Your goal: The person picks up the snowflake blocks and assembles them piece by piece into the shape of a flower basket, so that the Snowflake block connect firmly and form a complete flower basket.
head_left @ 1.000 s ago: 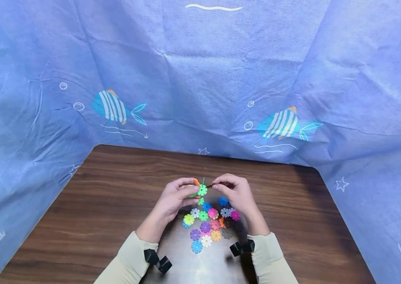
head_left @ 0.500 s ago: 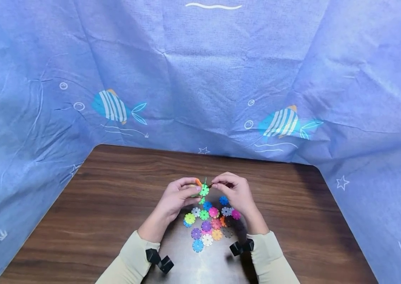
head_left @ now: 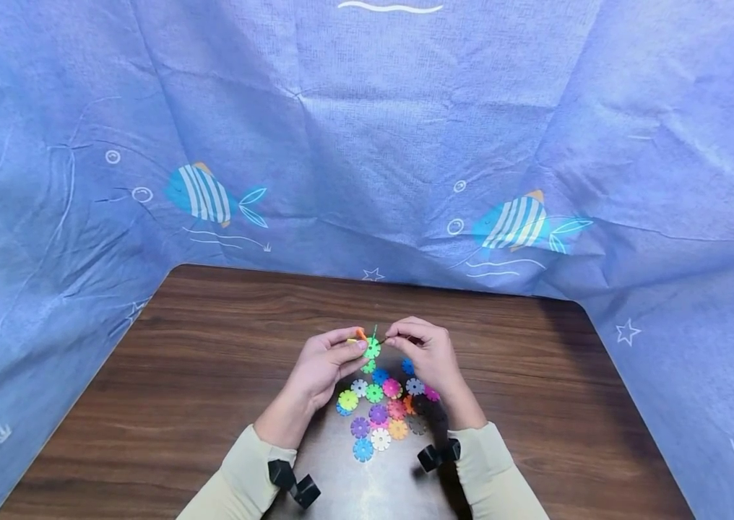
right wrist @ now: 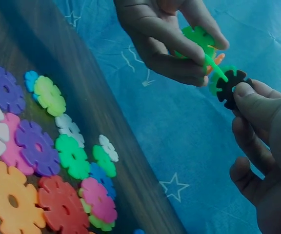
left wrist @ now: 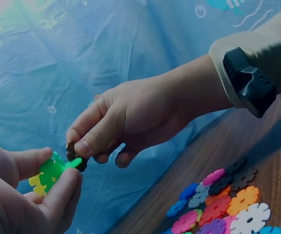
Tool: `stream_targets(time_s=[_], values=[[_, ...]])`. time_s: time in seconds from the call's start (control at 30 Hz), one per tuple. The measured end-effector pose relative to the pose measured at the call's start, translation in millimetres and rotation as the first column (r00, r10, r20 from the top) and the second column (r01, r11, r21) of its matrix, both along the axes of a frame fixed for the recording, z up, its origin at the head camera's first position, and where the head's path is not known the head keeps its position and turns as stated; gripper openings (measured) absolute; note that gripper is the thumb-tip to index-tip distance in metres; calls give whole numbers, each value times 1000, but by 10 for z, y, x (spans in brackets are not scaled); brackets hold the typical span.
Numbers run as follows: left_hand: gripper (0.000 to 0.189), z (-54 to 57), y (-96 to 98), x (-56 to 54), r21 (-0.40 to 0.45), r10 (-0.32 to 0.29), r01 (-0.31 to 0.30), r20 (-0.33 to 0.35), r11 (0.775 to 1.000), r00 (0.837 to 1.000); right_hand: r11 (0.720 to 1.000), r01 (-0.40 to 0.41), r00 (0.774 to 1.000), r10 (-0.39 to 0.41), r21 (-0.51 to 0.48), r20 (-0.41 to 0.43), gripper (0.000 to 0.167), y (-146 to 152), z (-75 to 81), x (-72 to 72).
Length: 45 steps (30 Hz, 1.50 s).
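My left hand [head_left: 321, 361] pinches a joined cluster of notched plastic discs between thumb and fingers. A green disc [head_left: 372, 348] faces up at its right side, with an orange disc [head_left: 360, 334] behind the fingertips. In the left wrist view a yellow disc [left wrist: 37, 183] also shows in the cluster. My right hand [head_left: 428, 354] pinches a dark brown or black notched disc [right wrist: 225, 93] by its edge. That dark disc touches the green part of the cluster; how deep their slots are engaged is hidden. Both hands are raised above the table.
Loose notched discs in many colours lie below the hands, among them a white disc [head_left: 381, 439], a purple disc [head_left: 378, 414] and an orange disc [head_left: 397, 429]. They rest on a dark wooden table [head_left: 211, 375]. A blue fish-print cloth [head_left: 367, 144] hangs behind it.
My right hand has shifted slightly left toward the cluster, and the dark disc has turned more edge-on. My left hand keeps its hold nearly in place.
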<state>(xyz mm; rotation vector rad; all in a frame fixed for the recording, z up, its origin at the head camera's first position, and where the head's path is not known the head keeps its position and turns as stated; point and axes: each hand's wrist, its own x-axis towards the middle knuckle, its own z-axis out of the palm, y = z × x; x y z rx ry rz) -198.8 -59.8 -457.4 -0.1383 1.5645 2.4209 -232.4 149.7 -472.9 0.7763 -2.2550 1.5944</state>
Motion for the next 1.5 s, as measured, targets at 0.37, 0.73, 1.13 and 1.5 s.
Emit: stream_targets(time_s=[0.37,0.73,1.13,1.5], values=[[42,5,44,29,-36,48,-47,25,998,999,998,54,998,-53,22,-42,7,-98,10,75],[44,0,-49,-16,-197,-69,67,-3,978,998,999,-47,998,47,1,38,6,-77,321,177],[53,-38,-112,-14,-187,-266,259,-13,948,964,997,-71,995,71,0,77,11,20,178,85],[53,-43,-138,-32,-154,-225,216,-42,964,973,969,-20,989,-16,245,147,12,251,104,-42]])
